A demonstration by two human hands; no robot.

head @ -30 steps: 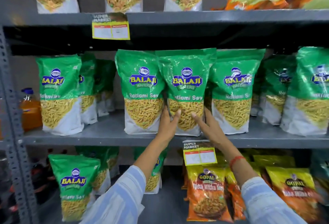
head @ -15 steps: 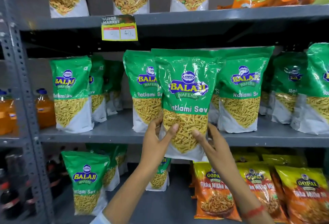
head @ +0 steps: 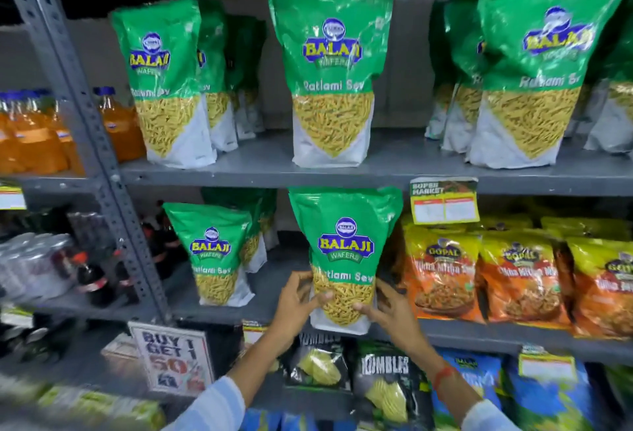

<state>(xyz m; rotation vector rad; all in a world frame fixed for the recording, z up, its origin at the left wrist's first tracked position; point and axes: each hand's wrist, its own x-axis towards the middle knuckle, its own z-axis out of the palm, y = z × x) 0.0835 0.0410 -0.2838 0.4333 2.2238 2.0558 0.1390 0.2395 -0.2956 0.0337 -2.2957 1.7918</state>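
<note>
Now: left hand [head: 297, 300] and right hand [head: 392, 307] both grip the held pouch [head: 346, 245] by its lower part, one on each side. The left fingers curl at the pouch's 9 o'clock edge and the right fingers at its 3 o'clock edge. Both thumbs lie on the front window. Neither hand is spread.

The held pouch is upright with its label facing the camera: green top, yellow sev showing below. Its white base is level with the front lip of the lower shelf [head: 265, 307]. Cannot tell whether it rests there or is lifted.

Bearings from the held pouch:
- 9 o'clock, near: side pouch [head: 219, 256] standing on the lower shelf, with more green ones behind it.
- 3 o'clock, just beside: row of orange packs [head: 442, 276].
- 1 o'clock: price tag [head: 444, 199] on the lip of the upper shelf [head: 257, 163].
- 12 o'clock: top pouch [head: 334, 71] standing on the upper shelf.
- 6 o'clock, below the wrists: black packs [head: 383, 379].
- 8 o'clock: sign [head: 171, 358] reading BUY 1 GET 1.
- 10 o'clock, beyond the grey post [head: 85, 122]: orange bottles [head: 34, 143].

A red thread [head: 443, 376] circles the right wrist.
</note>
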